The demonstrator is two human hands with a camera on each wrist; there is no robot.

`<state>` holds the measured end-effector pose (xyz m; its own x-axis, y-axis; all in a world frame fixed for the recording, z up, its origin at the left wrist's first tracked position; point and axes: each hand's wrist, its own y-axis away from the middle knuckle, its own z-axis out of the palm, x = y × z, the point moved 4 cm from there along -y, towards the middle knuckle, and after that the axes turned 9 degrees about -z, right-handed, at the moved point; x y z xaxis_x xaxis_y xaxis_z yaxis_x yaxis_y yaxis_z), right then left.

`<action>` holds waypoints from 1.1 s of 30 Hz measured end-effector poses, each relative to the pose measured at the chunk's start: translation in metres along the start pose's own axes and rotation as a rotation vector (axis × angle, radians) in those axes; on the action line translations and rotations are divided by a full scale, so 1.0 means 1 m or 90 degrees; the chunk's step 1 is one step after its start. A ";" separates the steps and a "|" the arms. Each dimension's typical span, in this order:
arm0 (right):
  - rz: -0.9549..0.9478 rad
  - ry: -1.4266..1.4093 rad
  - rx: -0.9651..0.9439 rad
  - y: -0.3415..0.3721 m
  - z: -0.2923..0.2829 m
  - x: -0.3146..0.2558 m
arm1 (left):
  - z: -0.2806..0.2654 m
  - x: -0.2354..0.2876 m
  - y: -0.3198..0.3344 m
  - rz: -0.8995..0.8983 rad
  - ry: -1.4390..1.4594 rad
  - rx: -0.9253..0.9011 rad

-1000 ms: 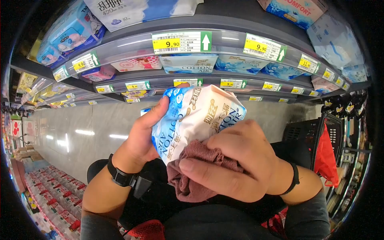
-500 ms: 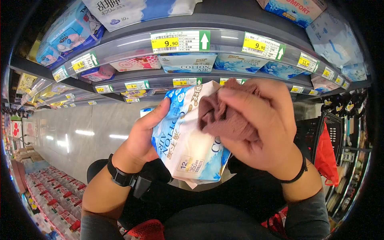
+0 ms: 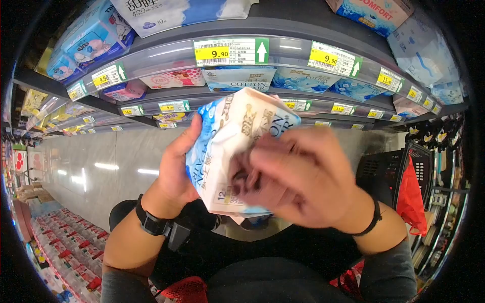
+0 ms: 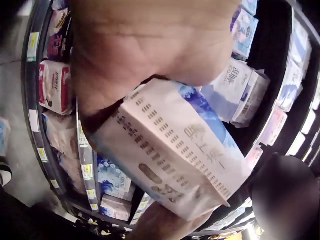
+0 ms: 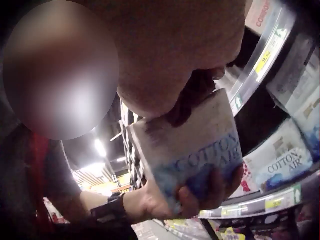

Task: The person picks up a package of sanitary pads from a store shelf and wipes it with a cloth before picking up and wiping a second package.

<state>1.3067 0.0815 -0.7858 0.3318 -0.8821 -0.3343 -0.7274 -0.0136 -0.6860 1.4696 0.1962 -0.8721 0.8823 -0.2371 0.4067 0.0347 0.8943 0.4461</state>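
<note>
A white and blue soft package (image 3: pixel 222 151) printed "COTTON AIR" is gripped at its left side by the left hand (image 3: pixel 177 169), thumb along the edge. Across its front lies the right hand (image 3: pixel 313 177), blurred, its fingers bunched round a brown cloth (image 3: pixel 241 174) against the package. In the left wrist view the package's printed side (image 4: pixel 175 150) fills the middle, below the left palm (image 4: pixel 150 45). From the right wrist, the package (image 5: pixel 200 145) shows left-hand fingers (image 5: pixel 210 192) curled on its blue side, with the dark cloth (image 5: pixel 187 105) at its top.
Shelves with price rails (image 3: pixel 288 53) curve ahead, stocked with similar packs (image 3: pixel 237 79). Grey floor (image 3: pixel 126 151) lies beyond the hands. At right stands a black basket (image 3: pixel 422 166) with a red bag (image 3: pixel 411 202); red-and-white packs (image 3: pixel 70 247) are at lower left.
The right hand with the cloth moved from the package's lower front to its upper right, then back down and left across the front. The package has shifted slightly left and up.
</note>
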 end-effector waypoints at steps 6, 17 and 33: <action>-0.073 -0.043 -0.046 0.003 0.003 -0.012 | -0.002 0.010 0.005 0.023 0.036 -0.008; -0.048 0.022 0.002 0.000 -0.001 0.002 | 0.002 0.010 0.006 0.045 -0.020 -0.014; -0.033 0.053 0.030 -0.002 -0.008 0.008 | -0.001 0.011 0.001 -0.025 0.022 -0.079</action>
<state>1.3057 0.0706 -0.7819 0.3154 -0.9170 -0.2440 -0.6809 -0.0396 -0.7313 1.4796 0.1950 -0.8677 0.8949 -0.2607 0.3621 0.1249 0.9255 0.3576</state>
